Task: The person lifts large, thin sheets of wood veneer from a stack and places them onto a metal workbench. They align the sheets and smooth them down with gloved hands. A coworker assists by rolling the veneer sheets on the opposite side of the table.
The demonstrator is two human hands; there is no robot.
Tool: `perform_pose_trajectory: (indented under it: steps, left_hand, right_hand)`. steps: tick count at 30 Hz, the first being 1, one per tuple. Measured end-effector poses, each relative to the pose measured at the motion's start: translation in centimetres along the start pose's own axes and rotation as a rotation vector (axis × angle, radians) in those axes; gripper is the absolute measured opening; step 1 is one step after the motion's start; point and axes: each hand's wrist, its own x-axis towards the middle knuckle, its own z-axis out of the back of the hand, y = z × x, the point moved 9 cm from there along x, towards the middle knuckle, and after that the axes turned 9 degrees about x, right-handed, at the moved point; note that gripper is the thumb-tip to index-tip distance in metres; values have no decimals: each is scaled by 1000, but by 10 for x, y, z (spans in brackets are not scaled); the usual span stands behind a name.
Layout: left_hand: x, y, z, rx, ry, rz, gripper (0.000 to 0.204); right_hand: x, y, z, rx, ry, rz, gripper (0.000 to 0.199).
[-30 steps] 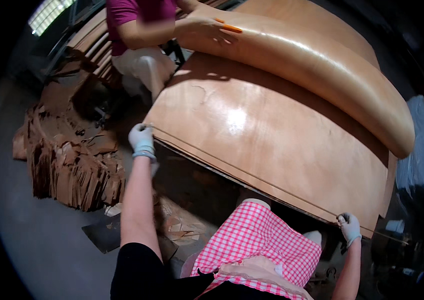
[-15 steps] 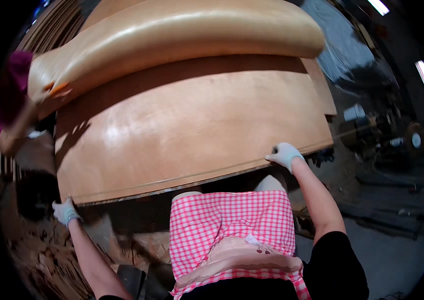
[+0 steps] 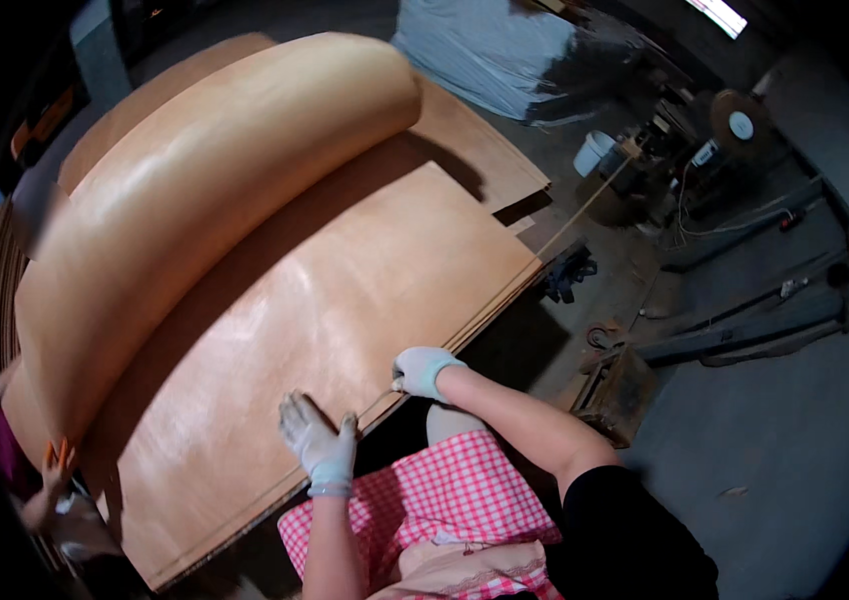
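A large, flat tan veneer sheet (image 3: pixel 275 390) lies on a stack in front of me, its near edge running diagonally past my waist. My left hand (image 3: pixel 320 440), in a white glove, rests on it near that edge with fingers spread. Farther along, my gloved right hand (image 3: pixel 425 372) has its fingers curled at the same edge, closed on the sheet; the fingertips are partly hidden. Beyond lies another wide veneer sheet (image 3: pixel 235 170), bent over in a big roll that shades the flat one. At the lower left, a co-worker's hand (image 3: pixel 53 480) is by the curled sheet's end.
More sheets (image 3: pixel 485 150) stick out beyond the roll. To the right are a machine with a round wheel (image 3: pixel 740 125), a white bucket (image 3: pixel 595 150), a wooden box (image 3: pixel 620 395) and a dark metal frame (image 3: pixel 745 335) on the floor. Grey plastic sheeting (image 3: pixel 485 50) covers something behind.
My view has turned right. My left hand has left the sheet's left corner and now lies on its surface near my right hand. The co-worker's hand has shifted along the curled sheet.
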Motion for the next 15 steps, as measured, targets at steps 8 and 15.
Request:
perform_pose_trajectory:
  steps: [8,15]
  left_hand:
    - [-2,3,5,25,38,60,101]
    - [-4,2,4,31,1,38,95]
  right_hand:
    - [-29,-219,185,-70,-234,-187,28]
    - [-9,-303,212,-65,-340,-394,34]
